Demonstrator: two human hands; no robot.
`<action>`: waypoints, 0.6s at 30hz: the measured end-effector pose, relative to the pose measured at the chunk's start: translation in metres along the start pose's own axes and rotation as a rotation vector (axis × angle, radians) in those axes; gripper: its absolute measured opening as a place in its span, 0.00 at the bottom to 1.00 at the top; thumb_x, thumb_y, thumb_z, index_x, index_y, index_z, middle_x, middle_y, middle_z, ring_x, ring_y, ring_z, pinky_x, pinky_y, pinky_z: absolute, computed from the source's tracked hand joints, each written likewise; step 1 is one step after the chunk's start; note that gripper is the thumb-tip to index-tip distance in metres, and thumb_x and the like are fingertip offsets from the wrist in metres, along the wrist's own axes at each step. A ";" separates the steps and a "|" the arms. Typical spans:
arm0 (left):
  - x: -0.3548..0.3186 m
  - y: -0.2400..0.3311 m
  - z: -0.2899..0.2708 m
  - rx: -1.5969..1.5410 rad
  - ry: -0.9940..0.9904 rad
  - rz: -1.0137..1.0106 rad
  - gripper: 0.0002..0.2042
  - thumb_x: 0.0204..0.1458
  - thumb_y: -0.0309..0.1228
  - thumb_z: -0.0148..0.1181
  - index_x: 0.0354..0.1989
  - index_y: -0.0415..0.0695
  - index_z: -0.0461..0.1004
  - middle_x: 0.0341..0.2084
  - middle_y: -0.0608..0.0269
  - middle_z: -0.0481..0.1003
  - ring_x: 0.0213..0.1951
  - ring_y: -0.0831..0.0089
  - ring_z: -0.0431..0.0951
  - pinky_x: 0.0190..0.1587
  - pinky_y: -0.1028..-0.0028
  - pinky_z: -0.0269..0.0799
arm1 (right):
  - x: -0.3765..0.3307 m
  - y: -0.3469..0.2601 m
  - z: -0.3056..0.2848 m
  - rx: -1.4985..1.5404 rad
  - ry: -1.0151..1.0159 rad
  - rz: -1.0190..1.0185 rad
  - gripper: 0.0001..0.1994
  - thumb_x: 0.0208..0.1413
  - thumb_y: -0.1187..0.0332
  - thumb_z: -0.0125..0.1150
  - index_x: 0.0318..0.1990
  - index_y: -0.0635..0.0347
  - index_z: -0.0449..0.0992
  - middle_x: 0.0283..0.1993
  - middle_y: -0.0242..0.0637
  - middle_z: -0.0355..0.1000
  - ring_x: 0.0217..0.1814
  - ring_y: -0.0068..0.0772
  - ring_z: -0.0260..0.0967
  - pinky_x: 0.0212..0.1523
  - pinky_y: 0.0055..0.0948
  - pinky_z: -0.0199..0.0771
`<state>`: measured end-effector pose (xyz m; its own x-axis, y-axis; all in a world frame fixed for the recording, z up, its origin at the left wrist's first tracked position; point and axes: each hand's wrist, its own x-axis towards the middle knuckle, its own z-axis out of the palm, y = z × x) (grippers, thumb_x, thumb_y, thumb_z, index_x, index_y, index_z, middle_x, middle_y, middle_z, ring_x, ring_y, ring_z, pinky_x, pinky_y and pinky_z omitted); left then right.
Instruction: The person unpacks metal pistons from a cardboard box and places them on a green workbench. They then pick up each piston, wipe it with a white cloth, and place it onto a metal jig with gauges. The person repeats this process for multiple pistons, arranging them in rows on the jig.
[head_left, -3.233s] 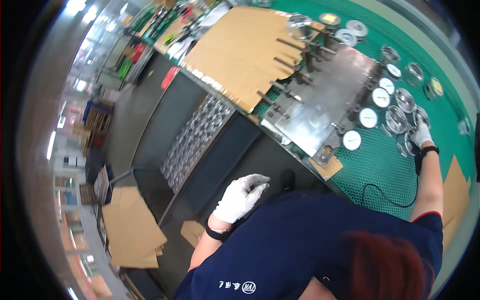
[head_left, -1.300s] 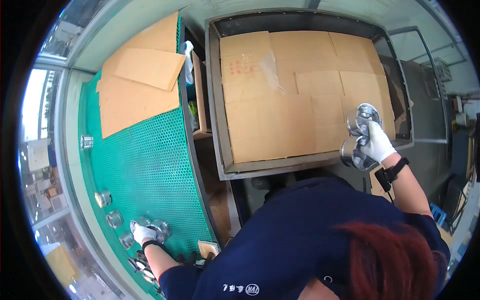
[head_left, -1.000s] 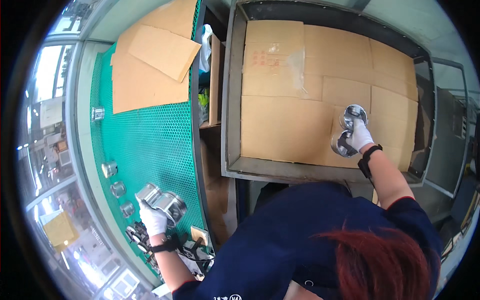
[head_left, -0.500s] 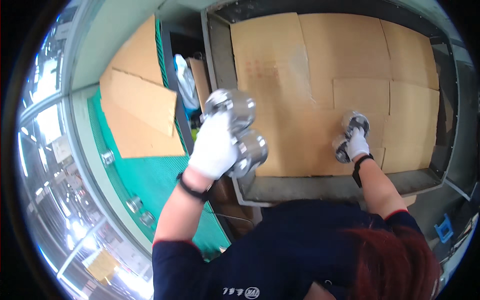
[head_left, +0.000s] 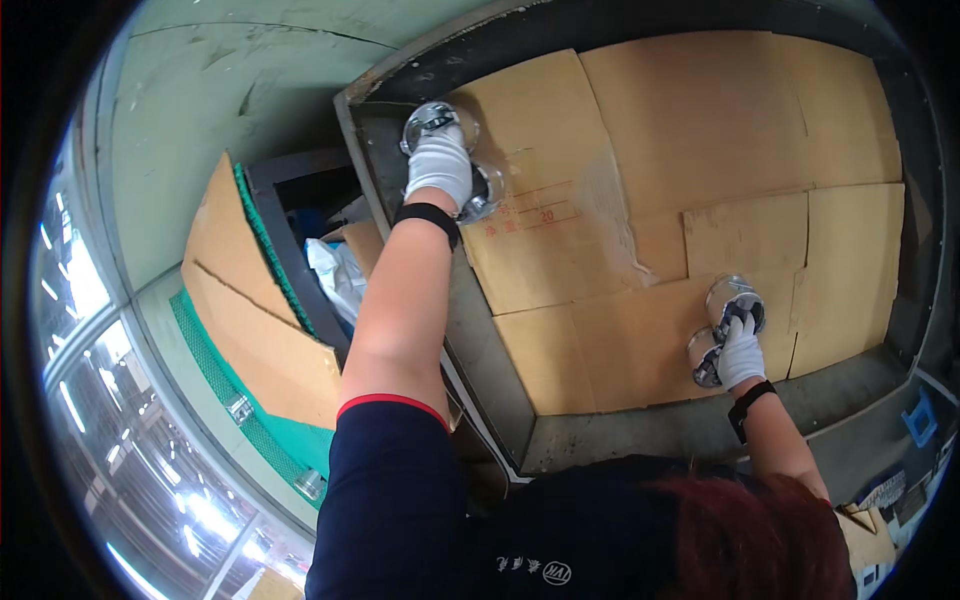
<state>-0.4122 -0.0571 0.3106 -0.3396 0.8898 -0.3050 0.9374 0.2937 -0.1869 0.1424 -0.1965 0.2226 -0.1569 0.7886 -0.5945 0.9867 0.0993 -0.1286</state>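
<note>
Beneath your left hand (head_left: 440, 165) and your right hand (head_left: 741, 352) spreads the dark-walled bin (head_left: 495, 360), easily the biggest thing here, running well beyond your right hand on the far side. Over its floor, overlapping cardboard sheets (head_left: 700, 110), stretching between one hand and the other. Out past your left forearm, there's the green-matted tabletop (head_left: 285, 430), a folded piece of brown cardboard (head_left: 265, 345) lying across it, and a white bag (head_left: 340, 275) just left of that same forearm.

And here are the hands, both gloved in white! Your left reaches into the bin's far left corner, closed over one pair of shiny cylinders (head_left: 428, 118), its fingertips out of sight. Your right, closer to your body, has its fingers bent into the dark hollow of a second pair of cylinders (head_left: 733, 292), one ahead of them, one to their left. Touching the cardboard or just above it? Can't tell for either pair.

They look like rigid metal, so expect real weight, doubled in each hand. That polished outer wall could well slide against glove cloth; the hollow inside looks the surer hold, and knocking two together would likely mark them. Smallest to the eye, two loose cylinders (head_left: 311, 485) sit on the tabletop, well behind your left hand.
</note>
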 end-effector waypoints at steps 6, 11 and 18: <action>-0.072 0.021 -0.081 -0.124 -0.054 0.075 0.31 0.52 0.28 0.59 0.66 0.41 0.61 0.51 0.35 0.72 0.51 0.44 0.77 0.58 0.52 0.71 | -0.127 0.045 -0.098 -0.078 0.048 0.060 0.29 0.54 0.74 0.58 0.65 0.58 0.59 0.73 0.59 0.51 0.57 0.68 0.69 0.56 0.52 0.75; 0.091 -0.028 0.100 -0.042 0.495 0.067 0.35 0.46 0.30 0.64 0.66 0.39 0.62 0.55 0.35 0.71 0.53 0.41 0.75 0.58 0.53 0.71 | 0.172 -0.032 0.043 -0.044 0.117 -0.114 0.30 0.53 0.74 0.60 0.64 0.60 0.58 0.72 0.62 0.52 0.54 0.68 0.71 0.54 0.52 0.76; 0.024 -0.026 0.095 -0.027 0.141 0.143 0.20 0.53 0.27 0.52 0.56 0.36 0.72 0.38 0.45 0.81 0.40 0.48 0.83 0.46 0.54 0.78 | 0.133 -0.040 0.013 0.109 0.256 -0.251 0.30 0.50 0.74 0.62 0.62 0.61 0.61 0.70 0.59 0.56 0.54 0.68 0.70 0.54 0.52 0.76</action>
<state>-0.4525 -0.0765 0.2192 -0.1908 0.9626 -0.1926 0.9777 0.1687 -0.1254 0.0819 -0.1035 0.1389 -0.3637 0.8755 -0.3181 0.9065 0.2541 -0.3372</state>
